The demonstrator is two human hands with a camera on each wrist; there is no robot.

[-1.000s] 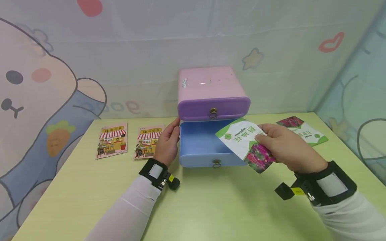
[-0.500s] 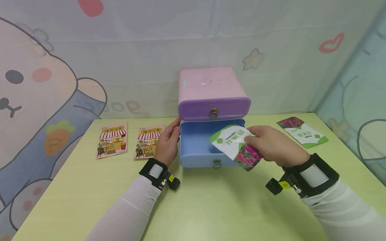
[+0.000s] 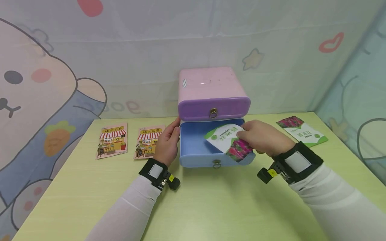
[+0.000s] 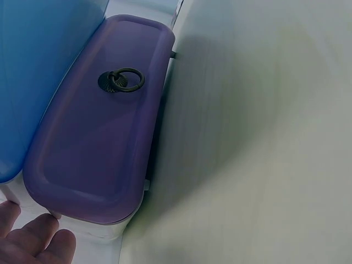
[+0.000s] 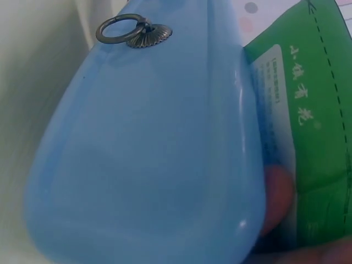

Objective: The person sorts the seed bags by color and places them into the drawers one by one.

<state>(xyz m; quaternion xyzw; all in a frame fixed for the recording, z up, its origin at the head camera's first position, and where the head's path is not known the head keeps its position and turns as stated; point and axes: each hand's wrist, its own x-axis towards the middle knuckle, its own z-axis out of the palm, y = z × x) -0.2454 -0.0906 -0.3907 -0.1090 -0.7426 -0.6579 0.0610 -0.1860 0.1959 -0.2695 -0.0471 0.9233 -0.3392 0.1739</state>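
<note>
Head view: right hand (image 3: 265,138) pinches a flower seed packet (image 3: 225,138) over the pulled-out blue drawer (image 3: 196,161).
Apart from it, the left hand (image 3: 167,144) touches the side of the drawer cabinet (image 3: 211,82); two pink packets (image 3: 112,140) lie to its left, another flower packet (image 3: 302,132) to its right, on the surface (image 3: 211,207).

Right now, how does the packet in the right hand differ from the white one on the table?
The held packet, in the right hand, tilts at the blue drawer; the resting packet lies on the table. The held packet's flower picture is at its near end; the resting packet's, at its far end. Both are white and green.
</note>
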